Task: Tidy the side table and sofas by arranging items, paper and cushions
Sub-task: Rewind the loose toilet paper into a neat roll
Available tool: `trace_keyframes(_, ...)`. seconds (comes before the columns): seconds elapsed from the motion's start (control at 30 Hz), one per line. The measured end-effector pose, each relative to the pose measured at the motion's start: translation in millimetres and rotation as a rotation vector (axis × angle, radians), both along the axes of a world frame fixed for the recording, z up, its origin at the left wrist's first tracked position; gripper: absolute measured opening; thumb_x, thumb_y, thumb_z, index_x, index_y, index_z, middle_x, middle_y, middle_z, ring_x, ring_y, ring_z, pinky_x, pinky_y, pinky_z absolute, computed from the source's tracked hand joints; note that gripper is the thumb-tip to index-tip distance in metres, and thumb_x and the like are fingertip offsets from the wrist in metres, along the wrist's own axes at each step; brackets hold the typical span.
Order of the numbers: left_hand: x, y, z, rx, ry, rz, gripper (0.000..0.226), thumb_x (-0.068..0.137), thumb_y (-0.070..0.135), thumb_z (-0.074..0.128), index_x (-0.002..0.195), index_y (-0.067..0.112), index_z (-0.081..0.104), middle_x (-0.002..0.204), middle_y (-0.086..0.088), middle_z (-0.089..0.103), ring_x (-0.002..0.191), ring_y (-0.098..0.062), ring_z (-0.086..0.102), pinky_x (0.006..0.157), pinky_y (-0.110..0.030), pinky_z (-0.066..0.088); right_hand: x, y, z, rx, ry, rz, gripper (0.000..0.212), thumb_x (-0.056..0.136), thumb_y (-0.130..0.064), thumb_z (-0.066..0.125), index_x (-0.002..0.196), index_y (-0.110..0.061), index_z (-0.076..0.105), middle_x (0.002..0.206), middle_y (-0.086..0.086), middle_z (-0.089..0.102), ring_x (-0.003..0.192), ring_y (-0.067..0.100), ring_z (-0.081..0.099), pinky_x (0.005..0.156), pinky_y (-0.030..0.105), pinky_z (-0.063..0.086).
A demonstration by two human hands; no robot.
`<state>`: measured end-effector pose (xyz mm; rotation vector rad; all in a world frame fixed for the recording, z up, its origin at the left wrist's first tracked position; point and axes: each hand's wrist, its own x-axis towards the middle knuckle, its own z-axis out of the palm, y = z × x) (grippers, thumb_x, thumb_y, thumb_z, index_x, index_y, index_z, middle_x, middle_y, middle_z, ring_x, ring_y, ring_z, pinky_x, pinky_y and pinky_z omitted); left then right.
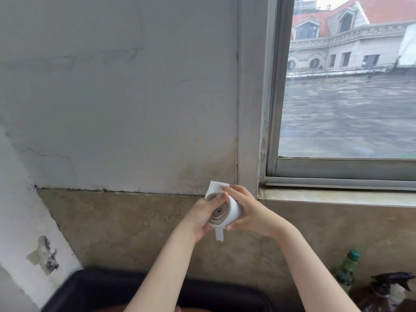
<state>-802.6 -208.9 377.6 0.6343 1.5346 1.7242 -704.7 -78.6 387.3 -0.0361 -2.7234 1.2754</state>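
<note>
Both hands raised in front of the wall, just left of the window frame (273,109) and level with the sill (337,195). The roll of white paper (225,210) is held between them, its coiled end facing the camera, layers loosely wound. Left hand (202,218): fingers curled round the roll from the left, thumb lying across the top of the coil. Right hand (252,213): fingers curled over the roll from the right, thumb pressing its lower edge. A flat loose end of paper sticks up above the fingers; a short strip hangs below the roll. Below the window frame, at lower right, a green-capped bottle (347,270), and beside it a brown spray bottle (387,291) with a dark trigger head. Dark sofa edge (94,289) along the bottom, well left of the window frame.
</note>
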Motion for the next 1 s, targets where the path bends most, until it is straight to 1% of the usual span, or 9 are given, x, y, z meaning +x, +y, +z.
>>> trace_keyframes(0.07,-3,-1,0,-0.040,0.107,-0.002,0.094,0.032,0.063,0.087,0.105,0.007,0.069,0.100,-0.013,0.069,0.091,-0.024,0.064,0.076,-0.033,0.051,3,1,-1,-0.319,-0.024,0.023,0.088,0.076,-0.016,0.077,0.143,-0.034,0.022,0.132,-0.015,0.041,0.118,-0.006,0.047,0.092,0.010,0.041)
trace_keyframes(0.17,-3,-4,2,-0.128,0.284,-0.040,0.075,0.049,0.055,0.081,0.105,0.005,0.069,0.096,-0.011,0.070,0.087,-0.019,0.064,0.077,-0.026,0.049,0,2,-8,-0.636,0.038,-0.072,0.079,0.073,-0.050,0.072,0.139,-0.028,0.034,0.122,-0.007,0.058,0.103,-0.004,0.060,0.087,0.020,0.048)
trace_keyframes(0.27,3,-4,4,-0.164,0.358,-0.112,0.048,0.068,0.035,0.081,0.104,0.007,0.069,0.088,-0.002,0.069,0.081,-0.012,0.062,0.074,-0.019,0.047,-8,1,-13,-0.842,0.123,-0.187,0.067,0.075,-0.037,0.069,0.135,-0.019,0.043,0.117,0.005,0.063,0.097,0.011,0.066,0.082,0.030,0.050)
trace_keyframes(0.37,7,-3,3,-0.117,0.327,-0.126,0.066,0.052,0.054,0.085,0.102,0.014,0.070,0.090,0.000,0.070,0.083,-0.010,0.063,0.075,-0.019,0.048,-13,0,-14,-0.916,0.191,-0.237,0.052,0.082,-0.018,0.067,0.131,-0.016,0.050,0.117,0.013,0.062,0.089,0.020,0.065,0.083,0.036,0.052)
trace_keyframes(0.47,5,-2,0,-0.034,0.105,-0.035,0.098,0.031,0.066,0.086,0.109,0.009,0.067,0.099,-0.012,0.070,0.088,-0.021,0.064,0.076,-0.030,0.052,-12,-1,-13,-0.685,0.284,-0.253,0.037,0.086,-0.011,0.065,0.117,-0.029,0.056,0.125,0.001,0.059,0.107,0.012,0.059,0.091,0.027,0.046)
trace_keyframes(0.6,2,-3,4,0.072,-0.147,0.069,0.083,0.046,0.061,0.083,0.108,0.007,0.066,0.096,-0.014,0.071,0.082,-0.025,0.068,0.067,-0.034,0.057,-4,-2,-10,-0.271,0.316,-0.105,0.072,0.052,-0.057,0.080,0.117,-0.042,0.052,0.134,-0.024,0.040,0.126,-0.009,0.038,0.101,0.012,0.034)
trace_keyframes(0.73,5,-1,8,0.140,-0.293,0.135,0.060,0.070,0.048,0.062,0.114,0.007,0.063,0.094,-0.013,0.070,0.081,-0.025,0.067,0.055,-0.033,0.056,-9,-15,-14,0.122,0.337,-0.110,0.088,0.056,-0.031,0.085,0.134,-0.028,0.044,0.130,-0.024,0.035,0.124,-0.001,0.036,0.108,0.035,0.031)
trace_keyframes(0.83,5,-1,6,0.146,-0.298,0.100,0.073,0.064,0.052,0.075,0.119,0.007,0.062,0.109,-0.016,0.067,0.090,-0.025,0.067,0.062,-0.033,0.057,-11,-15,-10,0.127,0.398,-0.139,0.074,0.061,-0.018,0.080,0.127,-0.031,0.048,0.118,-0.032,0.043,0.114,-0.004,0.043,0.102,0.038,0.036)
trace_keyframes(1.0,-6,-14,5,0.081,-0.140,-0.124,0.079,0.032,0.050,0.093,0.095,0.011,0.066,0.085,-0.009,0.068,0.071,-0.020,0.066,0.060,-0.032,0.054,-6,-6,-3,-0.006,0.177,-0.040,0.068,0.057,-0.022,0.078,0.114,-0.042,0.049,0.111,-0.018,0.054,0.108,0.013,0.051,0.094,0.036,0.044)
